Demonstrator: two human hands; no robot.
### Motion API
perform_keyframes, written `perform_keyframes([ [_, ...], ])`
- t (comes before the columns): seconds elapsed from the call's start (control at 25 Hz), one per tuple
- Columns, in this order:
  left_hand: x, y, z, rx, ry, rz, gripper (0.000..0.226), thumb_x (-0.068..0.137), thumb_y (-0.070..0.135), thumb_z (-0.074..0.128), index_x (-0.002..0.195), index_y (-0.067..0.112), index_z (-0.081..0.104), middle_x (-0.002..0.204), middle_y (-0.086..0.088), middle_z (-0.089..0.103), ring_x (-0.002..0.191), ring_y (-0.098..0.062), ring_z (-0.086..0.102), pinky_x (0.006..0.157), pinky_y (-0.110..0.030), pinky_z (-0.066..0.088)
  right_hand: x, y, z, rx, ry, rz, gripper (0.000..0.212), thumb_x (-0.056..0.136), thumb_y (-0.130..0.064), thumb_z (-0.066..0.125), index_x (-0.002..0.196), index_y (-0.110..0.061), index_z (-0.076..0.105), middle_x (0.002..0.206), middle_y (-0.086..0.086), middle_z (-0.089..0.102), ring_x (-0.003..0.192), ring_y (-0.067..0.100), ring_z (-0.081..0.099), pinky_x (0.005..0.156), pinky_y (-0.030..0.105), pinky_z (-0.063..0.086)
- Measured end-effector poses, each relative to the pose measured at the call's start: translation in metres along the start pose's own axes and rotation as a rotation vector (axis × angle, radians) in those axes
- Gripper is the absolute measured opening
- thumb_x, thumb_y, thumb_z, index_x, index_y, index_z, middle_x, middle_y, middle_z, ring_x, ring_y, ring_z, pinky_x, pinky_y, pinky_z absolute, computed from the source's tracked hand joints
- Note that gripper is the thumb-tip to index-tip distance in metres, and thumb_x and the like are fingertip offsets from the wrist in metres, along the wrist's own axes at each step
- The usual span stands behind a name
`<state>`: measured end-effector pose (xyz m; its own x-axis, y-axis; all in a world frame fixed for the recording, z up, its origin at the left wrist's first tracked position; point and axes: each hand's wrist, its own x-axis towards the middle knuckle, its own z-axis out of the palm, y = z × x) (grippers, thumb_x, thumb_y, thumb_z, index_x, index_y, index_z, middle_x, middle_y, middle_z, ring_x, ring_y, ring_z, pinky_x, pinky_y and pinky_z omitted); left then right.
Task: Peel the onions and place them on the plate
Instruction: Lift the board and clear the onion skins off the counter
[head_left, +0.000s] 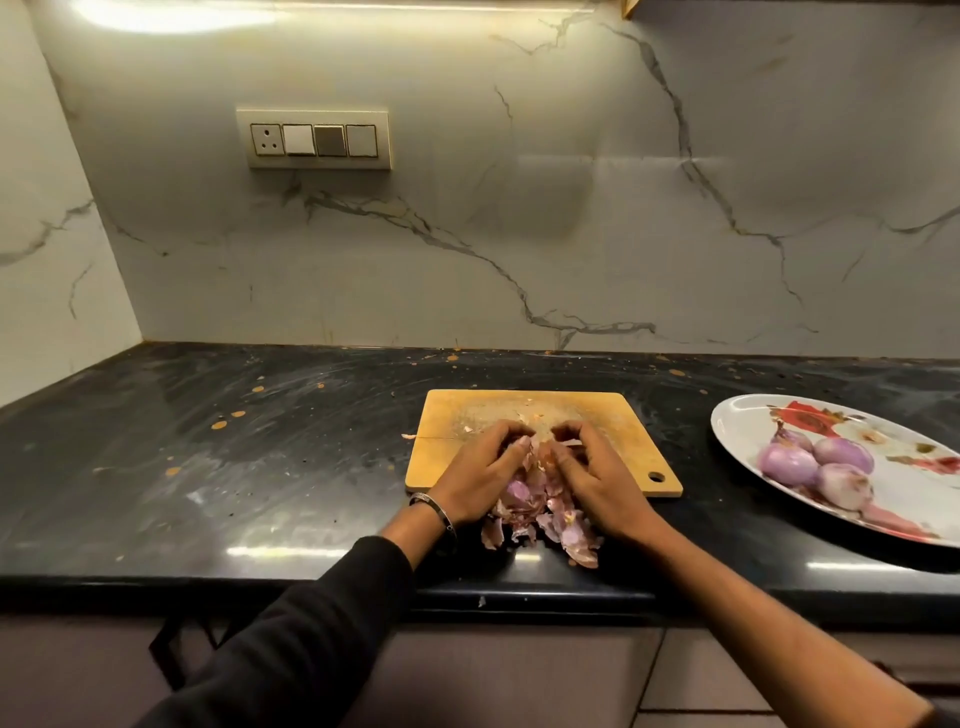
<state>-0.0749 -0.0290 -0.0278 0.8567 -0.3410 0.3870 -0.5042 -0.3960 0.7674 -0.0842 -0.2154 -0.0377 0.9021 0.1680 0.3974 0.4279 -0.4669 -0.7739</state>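
Head view: both hands meet over the near edge of a wooden cutting board (524, 415), which lies on the dark tabletop (208, 441). The left hand (480, 475) and the right hand (592, 478) have their fingers curled inward toward each other, gathering a heap of purple onion skins (540, 512) between them; the heap spills off the board's near edge onto the tabletop. Whether an onion sits inside that heap cannot be told, since the fingers and skins cover the middle. The left wrist carries a thin bangle (434, 506) and a black sleeve (311, 623) (the right forearm is bare).

To the right, well apart from the board, a white plate (737, 415) with a red flower print rests on the tabletop. 4 peeled onions (815, 465) lie on it, clustered and touching one another near its middle.

Behind, a marble-patterned wall carries a switch panel (314, 139) with 1 socket and 3 switches
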Motion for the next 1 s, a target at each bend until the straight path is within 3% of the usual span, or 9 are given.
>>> perform_keyframes([
  [0.16, 0.004, -0.001, -0.016, -0.152, -0.004, -0.147, 0.041, 0.107, 0.029, 0.032, 0.128, 0.007, 0.060, 0.124, -0.007, 0.065, 0.114, -0.012, 0.061, 0.097, -0.022, 0.047, 0.010, -0.003, -0.018, 0.039, -0.007, 0.147, 0.044, 0.105, -0.045, 0.034, 0.125, -0.018, 0.062, 0.122, -0.007, 0.063, 0.112, 0.012, 0.058, 0.097, 0.031, 0.045],
  [0.24, 0.014, -0.002, -0.027, -0.205, 0.078, -0.217, 0.043, 0.108, 0.030, 0.030, 0.125, 0.008, 0.063, 0.120, -0.008, 0.069, 0.113, -0.014, 0.063, 0.101, -0.028, 0.046, 0.019, 0.001, -0.031, -0.043, 0.030, 0.168, 0.047, 0.106, -0.046, 0.034, 0.125, -0.017, 0.065, 0.125, -0.005, 0.064, 0.112, 0.011, 0.057, 0.094, 0.029, 0.042],
  [0.32, 0.026, -0.009, -0.040, -0.016, 0.210, -0.280, 0.039, 0.106, 0.032, 0.037, 0.122, 0.012, 0.066, 0.113, -0.005, 0.071, 0.107, -0.016, 0.065, 0.097, -0.034, 0.048, 0.029, 0.012, -0.045, -0.250, 0.076, 0.211, 0.042, 0.105, -0.042, 0.040, 0.128, -0.017, 0.064, 0.130, 0.001, 0.064, 0.114, 0.017, 0.058, 0.092, 0.030, 0.042],
  [0.4, 0.035, -0.026, -0.053, 0.333, 0.304, -0.397, 0.039, 0.103, 0.036, 0.042, 0.128, 0.014, 0.063, 0.124, -0.006, 0.067, 0.116, -0.023, 0.059, 0.099, -0.037, 0.045, 0.036, 0.029, -0.057, -0.466, 0.080, 0.318, 0.045, 0.103, -0.040, 0.045, 0.139, -0.014, 0.054, 0.141, 0.007, 0.057, 0.126, 0.026, 0.054, 0.101, 0.038, 0.044],
  [0.56, 0.043, -0.051, -0.060, 0.575, 0.033, -0.756, 0.061, 0.102, 0.050, 0.029, 0.145, 0.008, 0.040, 0.153, -0.019, 0.038, 0.144, -0.040, 0.025, 0.118, -0.056, 0.014, 0.050, 0.055, -0.068, -0.529, -0.027, 0.577, 0.059, 0.104, -0.044, 0.039, 0.153, -0.012, 0.032, 0.155, 0.016, 0.040, 0.141, 0.037, 0.039, 0.115, 0.052, 0.033],
  [0.64, 0.049, -0.056, -0.051, 0.513, 0.039, -0.699, 0.059, 0.103, 0.047, 0.030, 0.145, 0.006, 0.039, 0.152, -0.020, 0.038, 0.143, -0.040, 0.028, 0.118, -0.054, 0.018, 0.058, 0.062, -0.063, -0.460, -0.012, 0.564, 0.059, 0.104, -0.042, 0.042, 0.153, -0.013, 0.030, 0.155, 0.014, 0.041, 0.139, 0.035, 0.043, 0.114, 0.048, 0.036],
  [0.8, 0.054, -0.059, -0.044, 0.351, 0.264, -0.621, 0.056, 0.101, 0.043, 0.042, 0.148, 0.012, 0.037, 0.146, -0.015, 0.046, 0.132, -0.034, 0.045, 0.109, -0.046, 0.038, 0.067, 0.071, -0.058, -0.343, 0.144, 0.553, 0.051, 0.100, -0.037, 0.052, 0.146, -0.019, 0.039, 0.143, 0.008, 0.053, 0.123, 0.028, 0.056, 0.094, 0.041, 0.047],
  [0.92, 0.058, -0.062, -0.051, 0.164, 0.371, -0.562, 0.054, 0.100, 0.034, 0.050, 0.148, 0.012, 0.038, 0.148, -0.013, 0.044, 0.133, -0.031, 0.044, 0.108, -0.044, 0.039, 0.077, 0.077, -0.062, -0.217, 0.247, 0.550, 0.046, 0.099, -0.032, 0.056, 0.143, -0.022, 0.045, 0.141, 0.004, 0.054, 0.114, 0.024, 0.057, 0.071, 0.034, 0.051],
  [1.0, 0.062, -0.062, -0.056, 0.008, 0.478, -0.505, 0.050, 0.099, 0.023, 0.054, 0.146, 0.009, 0.041, 0.144, -0.015, 0.047, 0.131, -0.031, 0.046, 0.107, -0.044, 0.041, 0.083, 0.080, -0.064, -0.105, 0.364, 0.525, 0.046, 0.098, -0.027, 0.060, 0.141, -0.021, 0.047, 0.138, 0.005, 0.057, 0.117, 0.023, 0.057, 0.077, 0.033, 0.050],
])
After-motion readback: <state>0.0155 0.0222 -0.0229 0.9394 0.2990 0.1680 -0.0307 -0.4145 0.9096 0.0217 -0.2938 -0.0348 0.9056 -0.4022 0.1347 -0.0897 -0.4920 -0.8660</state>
